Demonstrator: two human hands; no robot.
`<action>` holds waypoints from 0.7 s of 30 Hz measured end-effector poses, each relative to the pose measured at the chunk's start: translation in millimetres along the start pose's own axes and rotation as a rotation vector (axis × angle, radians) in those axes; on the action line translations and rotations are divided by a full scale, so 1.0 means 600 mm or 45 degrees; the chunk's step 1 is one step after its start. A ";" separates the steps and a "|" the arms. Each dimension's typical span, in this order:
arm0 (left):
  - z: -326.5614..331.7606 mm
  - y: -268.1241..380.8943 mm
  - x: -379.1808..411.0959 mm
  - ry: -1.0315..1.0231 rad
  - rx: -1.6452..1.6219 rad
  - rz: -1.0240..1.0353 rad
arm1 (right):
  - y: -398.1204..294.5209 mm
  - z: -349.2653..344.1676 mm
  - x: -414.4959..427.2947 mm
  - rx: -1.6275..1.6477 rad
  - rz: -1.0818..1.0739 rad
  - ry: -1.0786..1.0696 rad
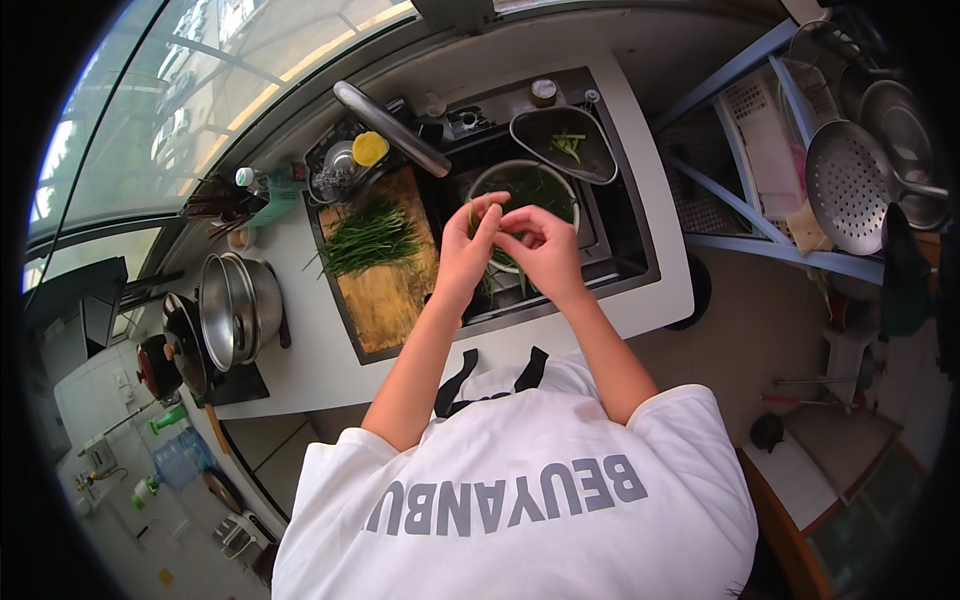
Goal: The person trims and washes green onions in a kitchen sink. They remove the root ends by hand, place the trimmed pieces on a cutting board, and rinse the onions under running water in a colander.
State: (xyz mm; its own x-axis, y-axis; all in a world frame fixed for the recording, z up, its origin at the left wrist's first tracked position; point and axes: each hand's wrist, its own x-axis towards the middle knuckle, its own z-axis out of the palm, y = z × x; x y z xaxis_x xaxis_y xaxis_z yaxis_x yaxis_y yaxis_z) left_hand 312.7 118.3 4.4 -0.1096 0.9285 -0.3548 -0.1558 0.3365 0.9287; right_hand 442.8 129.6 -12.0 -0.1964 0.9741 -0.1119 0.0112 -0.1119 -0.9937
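My left hand [470, 244] pinches a thin green leaf [472, 217] between thumb and fingers, over the near left side of a round metal basin [576, 202] in the sink. My right hand [544, 247] is close beside it, fingertips bent together near the same spot; whether it grips a leaf too is hard to tell. Green leaves float in water in the basin, and some strands hang below the hands. To the left, a bundle of long green chives [373, 238] lies on a wooden board [386, 315]. A triangular strainer [600, 161] behind the basin holds a few green scraps.
A metal faucet [394, 129] arches over the sink from behind. A yellow sponge [370, 149] sits in a caddy near it. Metal bowls [225, 311] and lidded pans stand at the left of the counter [319, 367]. A perforated skimmer [847, 187] hangs by a blue rack [825, 262] at right.
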 end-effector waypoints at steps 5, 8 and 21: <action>-0.030 -0.085 0.002 0.270 0.097 0.281 | 0.006 0.030 -0.022 -0.318 0.039 -0.123; -0.073 -0.074 -0.009 0.511 -0.099 0.107 | 0.049 0.034 -0.035 -0.575 -0.018 -0.315; -0.173 -0.070 0.005 0.594 -0.420 -0.038 | 0.329 -0.026 0.125 -0.858 0.378 -0.159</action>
State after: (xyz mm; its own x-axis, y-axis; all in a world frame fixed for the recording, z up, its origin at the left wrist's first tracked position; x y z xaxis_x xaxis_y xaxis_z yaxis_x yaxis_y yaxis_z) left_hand 217.2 90.7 -46.6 -0.5105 0.7266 -0.4598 -0.4554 0.2251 0.8614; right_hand 445.6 183.5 -216.8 -0.2008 0.8877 -0.4143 0.6718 -0.1831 -0.7178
